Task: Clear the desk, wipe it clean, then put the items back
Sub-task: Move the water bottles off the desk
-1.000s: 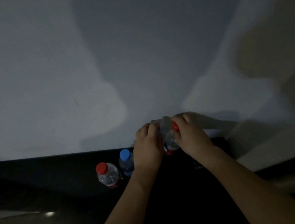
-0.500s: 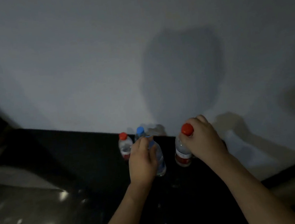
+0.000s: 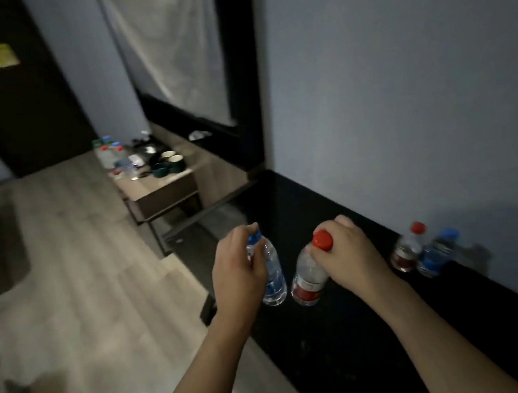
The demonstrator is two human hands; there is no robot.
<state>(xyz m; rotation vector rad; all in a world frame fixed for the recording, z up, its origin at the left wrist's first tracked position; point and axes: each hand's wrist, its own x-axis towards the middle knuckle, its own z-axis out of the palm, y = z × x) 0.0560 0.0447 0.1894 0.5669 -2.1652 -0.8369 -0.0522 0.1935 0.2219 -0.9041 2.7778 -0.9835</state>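
Observation:
My left hand [image 3: 239, 270] grips a clear water bottle with a blue cap [image 3: 272, 274] by its neck, held above the desk's left edge. My right hand [image 3: 348, 258] grips a red-capped bottle with a red label [image 3: 307, 280] by its top, beside the first. Both bottles hang over the black desk [image 3: 351, 348]. Two more bottles stand on the desk by the wall: a red-capped one [image 3: 407, 248] and a blue-capped one [image 3: 437, 252].
A low wooden side table [image 3: 159, 189] further left holds several bottles, dark green cups and small items. Beyond it are a dark door [image 3: 9, 89] and pale wood floor [image 3: 64, 269]. A grey wall [image 3: 402, 97] backs the desk.
I have lifted both bottles off the desk and carried them left, away from the two by the wall. My view has swung left to show the room and side table.

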